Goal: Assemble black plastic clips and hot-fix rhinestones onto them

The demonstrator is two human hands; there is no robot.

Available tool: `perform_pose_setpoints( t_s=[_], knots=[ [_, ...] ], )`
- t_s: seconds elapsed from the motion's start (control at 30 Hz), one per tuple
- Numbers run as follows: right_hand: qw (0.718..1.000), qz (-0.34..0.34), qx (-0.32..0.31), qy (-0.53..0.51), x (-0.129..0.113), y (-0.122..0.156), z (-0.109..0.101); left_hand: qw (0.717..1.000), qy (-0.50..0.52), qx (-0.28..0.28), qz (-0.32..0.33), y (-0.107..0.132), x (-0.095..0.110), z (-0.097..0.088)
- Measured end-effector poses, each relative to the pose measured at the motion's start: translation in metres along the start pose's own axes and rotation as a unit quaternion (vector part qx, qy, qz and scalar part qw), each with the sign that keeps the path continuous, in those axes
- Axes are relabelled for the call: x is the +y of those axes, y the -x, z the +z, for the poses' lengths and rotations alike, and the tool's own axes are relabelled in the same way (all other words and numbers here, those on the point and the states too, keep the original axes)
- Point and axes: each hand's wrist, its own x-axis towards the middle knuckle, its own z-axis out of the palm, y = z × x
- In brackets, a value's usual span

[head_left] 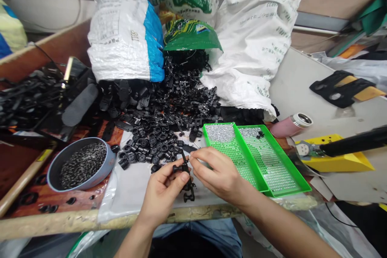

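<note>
My left hand (165, 190) is closed around a black plastic bracket-like part (188, 187), held above the front of the table. The thumb presses on its side, and small roller-like ends stick out at its lower end. Close by, my right hand (218, 172) pinches at the upper end of that part. Whatever sits between its fingertips is too small to name. Behind the hands lies a heap of black plastic wheels (154, 141). To the right, two green trays (269, 191) with perforated inserts hold small silvery pieces.
A blue bowl (52, 169) of small metal pieces stands at left, near a wooden handle (26, 181). Black parts (181, 96) spill before white sacks (121, 36). At right are a pink flask (284, 127) and a yellow tray (341, 163). The table's front edge (75, 220) runs below.
</note>
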Motion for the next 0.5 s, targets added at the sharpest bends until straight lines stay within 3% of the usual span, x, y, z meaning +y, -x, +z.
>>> perform_pose_setpoints(
  t_s=[0.2, 0.37, 0.43, 0.5],
  knots=[
    [0.999, -0.017, -0.018, -0.041, 0.001, 0.000, -0.009, 0.987, 0.109, -0.090, -0.072, 0.001, 0.003, -0.004],
    [0.997, -0.024, -0.025, -0.073, 0.004, 0.001, -0.013, 0.980, 0.142, -0.094, -0.102, 0.001, 0.010, -0.005],
    [0.996, -0.011, -0.008, -0.086, 0.004, 0.002, -0.012, 0.981, 0.122, -0.103, -0.108, -0.001, 0.009, -0.005],
    [0.996, 0.023, 0.016, -0.083, 0.003, 0.004, -0.009, 0.992, 0.067, -0.071, -0.080, -0.004, 0.006, -0.006]
  ],
)
